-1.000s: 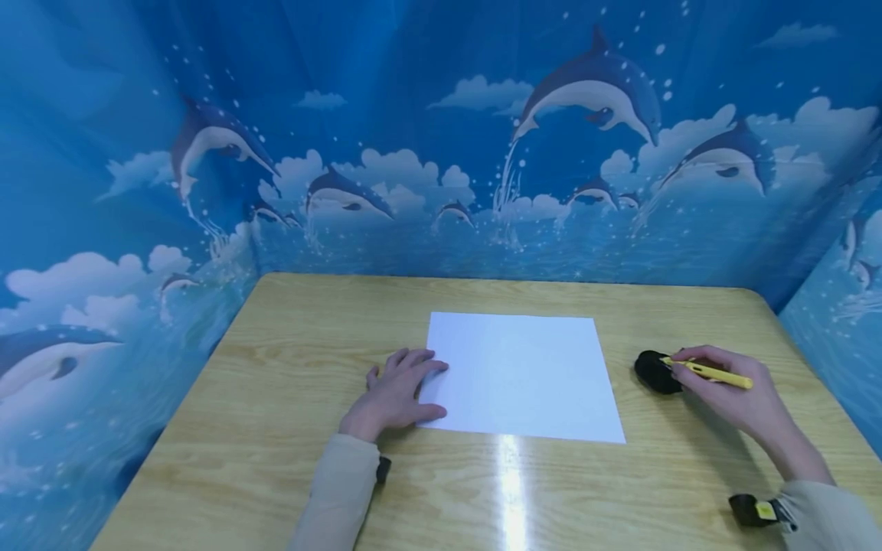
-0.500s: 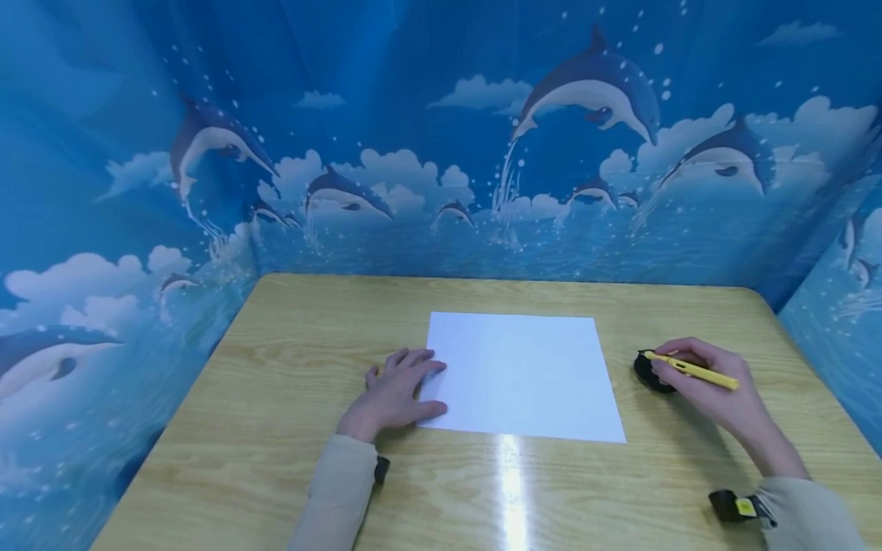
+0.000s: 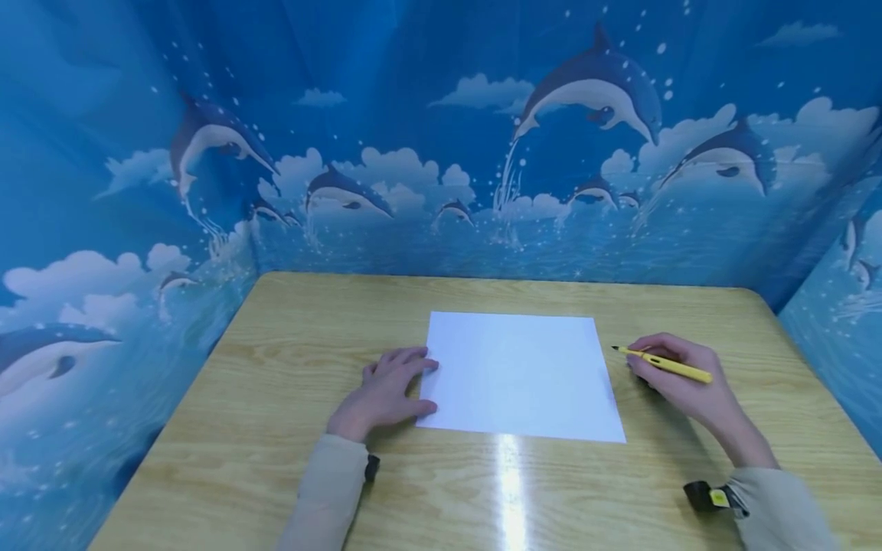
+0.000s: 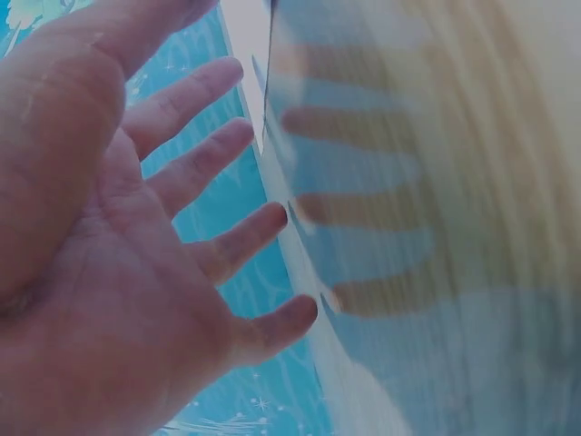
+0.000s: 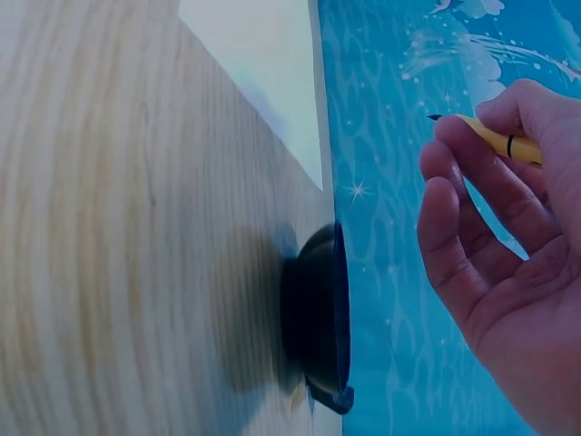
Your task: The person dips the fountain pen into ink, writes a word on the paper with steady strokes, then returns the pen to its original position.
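My right hand [image 3: 699, 398] pinches a yellow fountain pen [image 3: 678, 369] with a dark pointed nib, between thumb and fingers. The nib points left, off the table, just right of a blank white sheet of paper [image 3: 517, 375]. Below that hand stands a small black dish [image 5: 313, 313] with a short spout or handle, plain in the right wrist view and mostly hidden by the hand in the head view. At the sheet's left edge is my left hand [image 3: 379, 396], fingers spread and fairly straight, thumb and index tips overlapping the paper's edge.
The wooden table [image 3: 289, 352] has a bright light reflection in front of the paper. A blue curtain [image 3: 413, 115] printed with dolphins stands behind it and along the sides. Each wrist wears a small black camera [image 3: 703, 497].
My right hand has moved left with the pen, away from over the black dish toward the paper. My left hand has shifted slightly left; the paper stays in place.
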`<state>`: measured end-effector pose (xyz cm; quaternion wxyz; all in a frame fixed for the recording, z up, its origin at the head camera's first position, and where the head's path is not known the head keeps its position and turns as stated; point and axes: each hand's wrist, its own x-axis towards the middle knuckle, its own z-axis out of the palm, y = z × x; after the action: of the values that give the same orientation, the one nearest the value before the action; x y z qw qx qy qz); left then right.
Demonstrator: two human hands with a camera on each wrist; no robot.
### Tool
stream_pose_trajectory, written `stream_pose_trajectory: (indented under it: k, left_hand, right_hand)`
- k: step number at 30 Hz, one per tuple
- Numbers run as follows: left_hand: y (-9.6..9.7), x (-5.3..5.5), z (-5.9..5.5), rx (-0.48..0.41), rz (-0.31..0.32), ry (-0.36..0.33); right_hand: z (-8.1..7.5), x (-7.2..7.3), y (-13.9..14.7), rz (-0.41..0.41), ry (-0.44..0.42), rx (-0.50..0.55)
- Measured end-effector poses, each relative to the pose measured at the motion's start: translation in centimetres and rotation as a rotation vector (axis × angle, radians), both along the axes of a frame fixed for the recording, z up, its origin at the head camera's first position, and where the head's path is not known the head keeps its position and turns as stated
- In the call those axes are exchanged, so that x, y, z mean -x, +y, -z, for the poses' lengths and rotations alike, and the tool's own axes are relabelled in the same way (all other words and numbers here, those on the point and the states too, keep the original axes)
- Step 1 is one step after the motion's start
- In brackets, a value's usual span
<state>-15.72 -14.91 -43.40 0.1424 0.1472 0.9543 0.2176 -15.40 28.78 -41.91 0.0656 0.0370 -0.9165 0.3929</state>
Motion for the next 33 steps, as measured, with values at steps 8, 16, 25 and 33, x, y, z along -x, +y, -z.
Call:
stream_pose_trajectory:
  k: [8,16,25,33]
  left_hand:
    - [-0.3,0.2,0.4,0.011,0.002,0.006]
    - [-0.3,0.2,0.5,0.014,0.002,0.003]
    - [-0.3,0.1,0.5,0.016,0.000,-0.007]
    - [-0.2,0.2,0.5,0.015,-0.003,-0.014]
  right_hand:
    - [0.1,0.3,-1.3,-0.029,-0.001,-0.009]
    - [0.3,0.8,-2.4,-0.070,-0.012,0.040]
    - [0.4,1.3,-3.6,-0.112,-0.067,0.073]
    - [0.6,1.8,-4.7,-0.112,-0.099,0.068]
